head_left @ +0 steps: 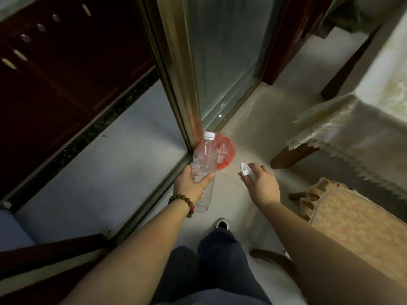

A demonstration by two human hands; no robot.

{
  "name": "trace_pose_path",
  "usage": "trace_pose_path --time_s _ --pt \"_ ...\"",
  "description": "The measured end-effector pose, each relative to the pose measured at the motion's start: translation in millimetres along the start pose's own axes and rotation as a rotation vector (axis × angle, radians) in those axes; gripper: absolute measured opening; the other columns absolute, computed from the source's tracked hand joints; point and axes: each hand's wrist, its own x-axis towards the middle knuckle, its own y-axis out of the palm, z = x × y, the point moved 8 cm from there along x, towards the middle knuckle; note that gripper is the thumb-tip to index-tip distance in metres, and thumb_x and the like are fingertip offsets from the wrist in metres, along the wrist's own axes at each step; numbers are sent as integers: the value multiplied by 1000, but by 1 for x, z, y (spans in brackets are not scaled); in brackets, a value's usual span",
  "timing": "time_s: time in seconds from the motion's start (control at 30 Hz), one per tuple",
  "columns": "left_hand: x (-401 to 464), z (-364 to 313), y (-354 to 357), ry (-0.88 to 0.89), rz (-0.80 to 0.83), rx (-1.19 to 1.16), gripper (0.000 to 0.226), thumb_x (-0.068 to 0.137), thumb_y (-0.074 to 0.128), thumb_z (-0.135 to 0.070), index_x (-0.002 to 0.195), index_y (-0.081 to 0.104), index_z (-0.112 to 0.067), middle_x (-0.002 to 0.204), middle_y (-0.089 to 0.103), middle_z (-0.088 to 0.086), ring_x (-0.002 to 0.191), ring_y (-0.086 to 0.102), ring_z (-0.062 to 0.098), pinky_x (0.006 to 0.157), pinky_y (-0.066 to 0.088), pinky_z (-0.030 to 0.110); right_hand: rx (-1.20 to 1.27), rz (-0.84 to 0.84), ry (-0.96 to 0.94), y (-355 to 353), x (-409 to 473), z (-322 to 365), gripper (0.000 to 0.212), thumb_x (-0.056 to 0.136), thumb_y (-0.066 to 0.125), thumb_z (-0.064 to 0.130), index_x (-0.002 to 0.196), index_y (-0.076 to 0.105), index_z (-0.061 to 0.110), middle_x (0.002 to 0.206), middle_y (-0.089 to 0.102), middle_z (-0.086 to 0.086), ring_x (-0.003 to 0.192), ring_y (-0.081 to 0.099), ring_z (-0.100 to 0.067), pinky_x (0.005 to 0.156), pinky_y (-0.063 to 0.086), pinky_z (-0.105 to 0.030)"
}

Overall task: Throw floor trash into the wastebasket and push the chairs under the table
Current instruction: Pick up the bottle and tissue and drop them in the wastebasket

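Left hand (191, 183) grips clear bottle (203, 164), cap at 12 o'clock. Right hand (261, 183) pinches crumpled paper (246, 170). Red wastebasket (224, 153), seemingly bag-lined, sits on floor (253, 119) just beyond the bottle, by the door frame (176, 84).

Pale tiled floor (253, 111), glass sliding door (222, 51), dark wood cabinet (55, 73).

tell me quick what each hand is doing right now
Left hand: grips a clear plastic bottle with a white cap.
Right hand: pinches a crumpled white paper wad.
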Motion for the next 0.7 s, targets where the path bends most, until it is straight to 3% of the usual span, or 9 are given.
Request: trace_pose_path --time_s 0.2,0.33,0.43,0.7 --pt "108 -11 34 -1 93 27 52 63 81 -46 100 48 -29 96 58 -10 89 57 13 66 42 24 20 -37 128 17 71 -36 28 87 61 33 109 59 17 96 56 -12 92 53 -35 64 36 -33" --pt "202 8 71 -31 115 34 59 60 85 -38 105 51 -23 106 60 -1 97 59 20 80 52 36 36 -74 189 56 117 -70 23 87 61 35 103 61 18 86 52 -5 89 53 -33 64 35 -31" --pt "276 34 110 -22 154 37 65 60 86 -32 114 53 -20 114 62 3 104 59 20 90 51 41 49 -98 217 99 155 -103 24 86 63 33 106 61 19 88 54 -4 86 54 -30 64 35 -30" --pt "435 144 212 -38 151 84 71 64 85 -26 119 39 -19 118 60 5 106 59 24 90 51 43 76 -145 261 232 236 -190 29 87 62 32 112 60 18 96 57 -1 83 51 -19 69 38 -30"
